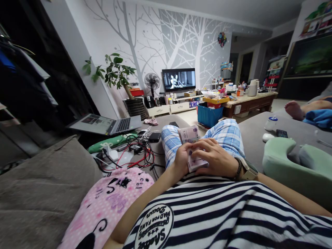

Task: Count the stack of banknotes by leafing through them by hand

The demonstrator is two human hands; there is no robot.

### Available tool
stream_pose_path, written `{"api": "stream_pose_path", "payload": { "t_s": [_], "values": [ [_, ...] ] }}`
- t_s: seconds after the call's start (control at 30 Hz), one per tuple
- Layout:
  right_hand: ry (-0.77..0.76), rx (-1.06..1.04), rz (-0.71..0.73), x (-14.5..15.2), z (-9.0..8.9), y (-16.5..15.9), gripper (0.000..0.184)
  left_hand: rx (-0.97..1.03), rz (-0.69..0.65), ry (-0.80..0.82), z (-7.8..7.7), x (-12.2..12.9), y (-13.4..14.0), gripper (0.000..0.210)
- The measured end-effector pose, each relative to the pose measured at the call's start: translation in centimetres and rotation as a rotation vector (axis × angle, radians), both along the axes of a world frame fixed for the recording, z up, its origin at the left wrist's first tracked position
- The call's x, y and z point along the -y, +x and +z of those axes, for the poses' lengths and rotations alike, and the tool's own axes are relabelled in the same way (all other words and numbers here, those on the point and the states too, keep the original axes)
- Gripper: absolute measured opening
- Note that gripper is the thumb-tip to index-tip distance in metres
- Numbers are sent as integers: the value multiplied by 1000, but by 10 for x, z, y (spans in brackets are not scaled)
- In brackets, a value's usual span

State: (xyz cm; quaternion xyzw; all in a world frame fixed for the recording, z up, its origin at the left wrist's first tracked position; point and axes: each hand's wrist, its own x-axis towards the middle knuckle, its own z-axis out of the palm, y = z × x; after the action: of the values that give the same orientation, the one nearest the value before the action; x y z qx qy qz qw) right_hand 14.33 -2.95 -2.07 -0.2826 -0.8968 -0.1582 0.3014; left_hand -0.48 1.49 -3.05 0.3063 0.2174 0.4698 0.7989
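A stack of purple-pink banknotes (188,134) rests over my lap, its far end sticking out past my fingers and its near end showing below them. My left hand (182,157) is wrapped around the left side of the stack. Across the top of the notes lies my right hand (214,155), its fingers curled over them and touching the left thumb area. A bracelet and a watch (249,169) sit on the right wrist. Beneath the notes are blue plaid trousers (225,133). The fingertips of both hands are partly hidden.
On my left, an open laptop (103,124) stands near tangled cables (145,152) and a pink blanket (114,197). A green neck pillow (278,155), white mouse (268,137) and jar (271,123) lie right. Another person's bare foot (295,110) is at far right.
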Motion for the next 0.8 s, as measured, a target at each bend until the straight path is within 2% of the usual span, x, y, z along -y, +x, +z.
{"api": "stream_pose_path", "payload": {
  "t_s": [0.13,0.3,0.4,0.5,0.63,0.8],
  "values": [
    [-14,11,-19,2,0,0,46,-4,-50,-17,-4,-8,-2,17],
    [-11,0,-34,1,-2,1,50,118,-125,-7,6,-9,-9,39],
    [35,-38,-32,-3,-3,3,50,124,-150,-53,11,-7,-9,44],
    [86,-90,-19,-5,-5,6,49,96,-128,-106,14,-3,-8,44],
    [108,-146,-28,-7,-8,6,47,114,-96,-102,16,0,-6,46],
    [94,-414,-62,-12,-11,7,48,136,-25,-39,14,1,-9,47]
  ]
}}
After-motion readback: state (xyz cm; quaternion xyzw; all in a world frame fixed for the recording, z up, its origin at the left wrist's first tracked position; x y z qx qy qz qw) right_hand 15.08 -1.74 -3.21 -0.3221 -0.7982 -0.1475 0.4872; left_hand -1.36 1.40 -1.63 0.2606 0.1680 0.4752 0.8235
